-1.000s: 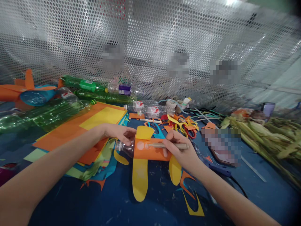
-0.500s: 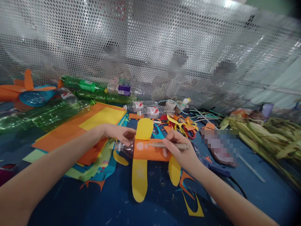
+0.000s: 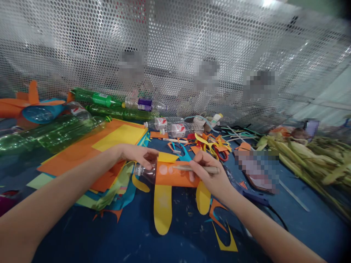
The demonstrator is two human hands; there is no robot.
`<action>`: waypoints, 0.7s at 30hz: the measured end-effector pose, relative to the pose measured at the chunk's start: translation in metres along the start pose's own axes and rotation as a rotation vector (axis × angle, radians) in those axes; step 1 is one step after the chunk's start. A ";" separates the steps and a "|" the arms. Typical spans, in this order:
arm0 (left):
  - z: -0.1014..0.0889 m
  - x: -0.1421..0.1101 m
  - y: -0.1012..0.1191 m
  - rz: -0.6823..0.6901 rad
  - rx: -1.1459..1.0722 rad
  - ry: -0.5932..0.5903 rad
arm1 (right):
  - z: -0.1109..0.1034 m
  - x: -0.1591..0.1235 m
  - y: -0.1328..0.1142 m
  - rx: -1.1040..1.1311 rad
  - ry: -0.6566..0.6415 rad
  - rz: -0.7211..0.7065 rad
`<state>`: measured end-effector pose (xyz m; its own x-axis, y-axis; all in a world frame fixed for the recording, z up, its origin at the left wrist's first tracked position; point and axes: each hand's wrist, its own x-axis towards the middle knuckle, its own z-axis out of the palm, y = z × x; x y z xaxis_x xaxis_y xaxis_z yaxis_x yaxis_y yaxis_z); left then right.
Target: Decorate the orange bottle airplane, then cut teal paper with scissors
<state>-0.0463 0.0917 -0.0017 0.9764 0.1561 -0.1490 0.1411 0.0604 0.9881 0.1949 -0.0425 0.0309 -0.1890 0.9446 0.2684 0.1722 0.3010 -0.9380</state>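
A clear plastic bottle (image 3: 149, 174) lies on its side, wrapped in orange paper (image 3: 175, 179) with pale round spots drawn on it. Long yellow paper wings (image 3: 163, 210) stick out from its sides, and a shorter yellow piece (image 3: 203, 199) sits at the right end. My left hand (image 3: 144, 157) grips the bottle near its neck, fingers partly hidden behind it. Between the fingers of my right hand (image 3: 207, 170) is a slim marker pen (image 3: 196, 168), its tip at the spots on the orange paper.
Stacked coloured paper (image 3: 74, 157) lies to the left, beside green bottles (image 3: 60, 133). Paper scraps and red-handled scissors (image 3: 223, 155) lie behind my right hand. A corded blue tool (image 3: 255, 198) and corn husks (image 3: 304, 157) are on the right. A perforated metal screen (image 3: 175, 47) stands behind.
The far yellow wing has folded down from upright, uncovering scraps and a white stick behind it. Both hands stay in nearly the same place, with the pen still at the spots.
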 end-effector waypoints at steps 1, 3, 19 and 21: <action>0.000 0.000 0.000 0.002 0.001 0.000 | 0.000 0.000 0.000 -0.005 -0.004 0.002; 0.000 0.000 0.000 0.010 0.010 -0.004 | 0.000 0.000 0.000 -0.011 -0.002 0.005; -0.003 0.000 -0.004 0.013 0.028 -0.013 | 0.001 0.000 -0.001 -0.056 0.007 0.024; -0.002 -0.001 -0.002 0.006 0.015 -0.004 | 0.001 0.000 -0.001 -0.059 0.023 0.020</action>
<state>-0.0475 0.0936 -0.0041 0.9779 0.1525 -0.1434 0.1381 0.0446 0.9894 0.1941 -0.0427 0.0313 -0.1632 0.9529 0.2555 0.2328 0.2889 -0.9286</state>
